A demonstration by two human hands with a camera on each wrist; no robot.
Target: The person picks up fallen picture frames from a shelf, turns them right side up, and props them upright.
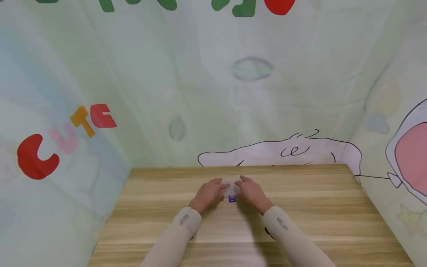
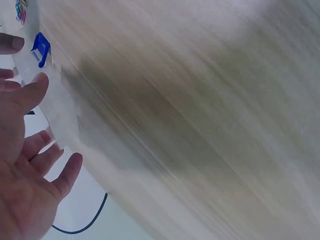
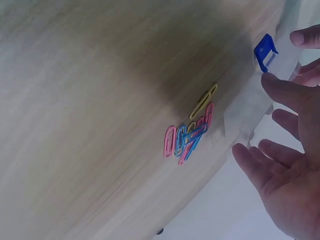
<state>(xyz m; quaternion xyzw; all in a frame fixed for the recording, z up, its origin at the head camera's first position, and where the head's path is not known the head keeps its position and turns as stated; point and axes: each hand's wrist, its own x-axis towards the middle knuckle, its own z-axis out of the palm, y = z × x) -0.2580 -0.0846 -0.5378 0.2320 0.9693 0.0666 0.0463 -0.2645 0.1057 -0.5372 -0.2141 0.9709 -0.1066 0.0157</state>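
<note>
A clear, flat plastic piece point(image 1: 230, 190) lies on the table between both hands, with a small blue plastic part point(image 1: 231, 198) at its near edge. I cannot tell its exact kind. My left hand point(image 1: 207, 193) is at its left side, fingers spread and thumb by the near edge. On the other side my right hand point(image 1: 251, 191) mirrors this, with loosely spread fingers at the plastic. In the right wrist view, several paper clips point(image 3: 190, 132) in pink, blue and yellow lie on the table near my right hand. My left wrist view shows a few of the paper clips point(image 2: 21, 12) too.
The wood-grain table point(image 1: 230, 230) backs onto a printed cloth backdrop point(image 1: 200, 92), which also hangs at both sides. A dark cable point(image 2: 82, 231) loops beyond the table's edge in the left wrist view.
</note>
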